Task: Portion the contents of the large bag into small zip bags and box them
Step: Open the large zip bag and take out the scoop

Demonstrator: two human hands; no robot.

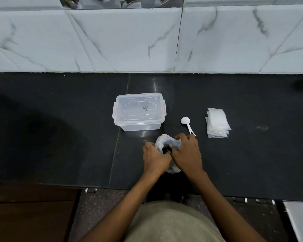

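Large bag (165, 142) near the front edge of the dark counter (59, 137), mouth open upward, dark contents visible inside; left hand (155, 158) curled on the bag's left rim, gripping the plastic; right hand (186, 152) curled on the right rim, pinching it. Clear lidded box (139, 111) just beyond, lid on; white scoop (187, 124) to its right, handle end close to the right hand; stack of small zip bags (217, 123) further right, flat on the counter.

Both arms reach forward — left hand (155, 157) and right hand (186, 151) close together, fingers curled.
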